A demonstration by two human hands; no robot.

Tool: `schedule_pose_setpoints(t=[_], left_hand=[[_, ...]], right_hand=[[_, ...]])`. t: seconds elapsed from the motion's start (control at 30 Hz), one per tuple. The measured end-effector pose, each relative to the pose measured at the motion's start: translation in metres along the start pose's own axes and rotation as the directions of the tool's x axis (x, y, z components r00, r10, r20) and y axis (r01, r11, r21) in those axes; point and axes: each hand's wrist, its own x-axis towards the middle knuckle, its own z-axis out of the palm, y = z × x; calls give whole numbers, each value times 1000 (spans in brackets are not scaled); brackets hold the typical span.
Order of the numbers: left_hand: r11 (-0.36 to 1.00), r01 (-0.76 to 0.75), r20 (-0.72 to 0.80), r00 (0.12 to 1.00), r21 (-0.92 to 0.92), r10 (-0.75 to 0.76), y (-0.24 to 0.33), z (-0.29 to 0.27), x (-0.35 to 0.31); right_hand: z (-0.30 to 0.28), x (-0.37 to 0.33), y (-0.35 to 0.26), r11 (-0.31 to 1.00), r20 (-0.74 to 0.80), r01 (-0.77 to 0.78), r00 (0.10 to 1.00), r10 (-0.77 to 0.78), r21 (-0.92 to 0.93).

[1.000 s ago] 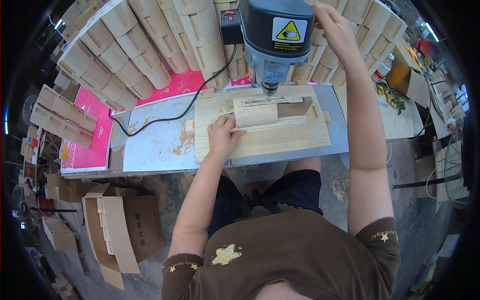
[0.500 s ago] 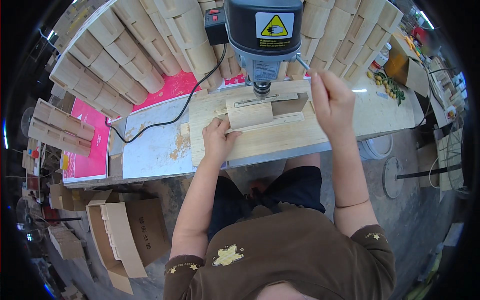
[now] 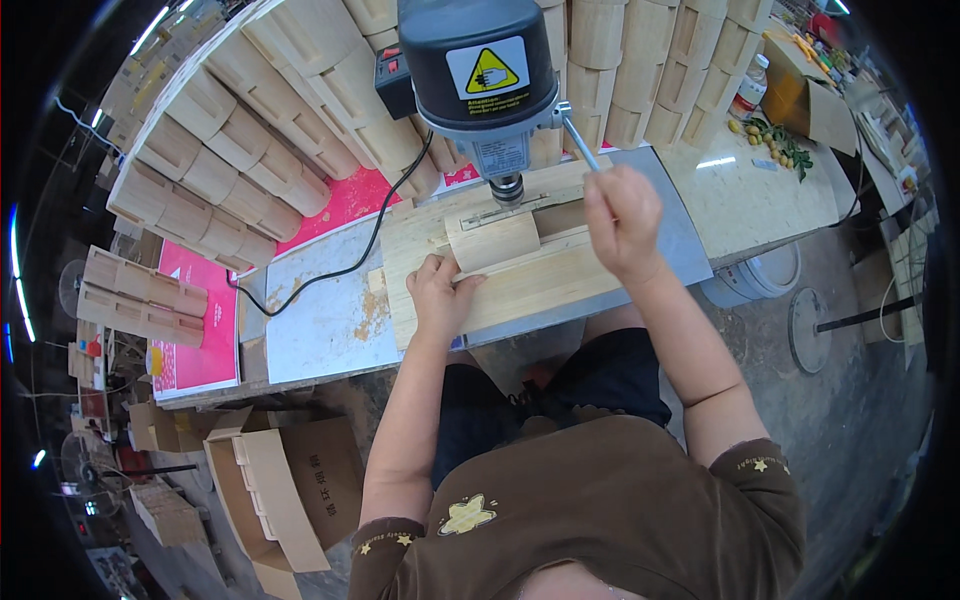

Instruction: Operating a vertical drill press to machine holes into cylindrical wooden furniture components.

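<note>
A drill press with a dark blue motor housing [image 3: 475, 55] stands over the bench. Its metal chuck [image 3: 507, 188] is just above a pale curved wooden block [image 3: 492, 240], which has a slot along its top with a metal strip lying there. My left hand [image 3: 440, 298] grips the block's near left corner, thumb along its front edge. My right hand [image 3: 625, 222] is closed around the end of the press's feed lever [image 3: 580, 138], to the right of the housing. The block rests on a flat wooden board [image 3: 540, 290] with guide strips. The drill bit's tip cannot be made out.
Stacked curved wooden pieces [image 3: 240, 140] line the back of the bench, with two more lying at left. A black cable [image 3: 340, 270] crosses the bench. An open cardboard box [image 3: 290, 490] sits on the floor at left, a white bucket [image 3: 755, 278] at right.
The whole view has shifted. My right hand has drawn the lever nearer to me and a little left, so more of the lever shows. My left hand stays on the block.
</note>
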Motion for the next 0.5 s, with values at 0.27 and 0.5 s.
schedule_pose_setpoints(t=[0.27, 0.5], left_hand=[[998, -60, -27, 998, 5, 60, 26, 32, 14], [1000, -1, 33, 999, 2, 1, 29, 25, 14]], right_hand=[[33, 159, 52, 958, 160, -142, 970, 185, -250], [-3, 144, 8, 968, 228, -215, 944, 239, -126]])
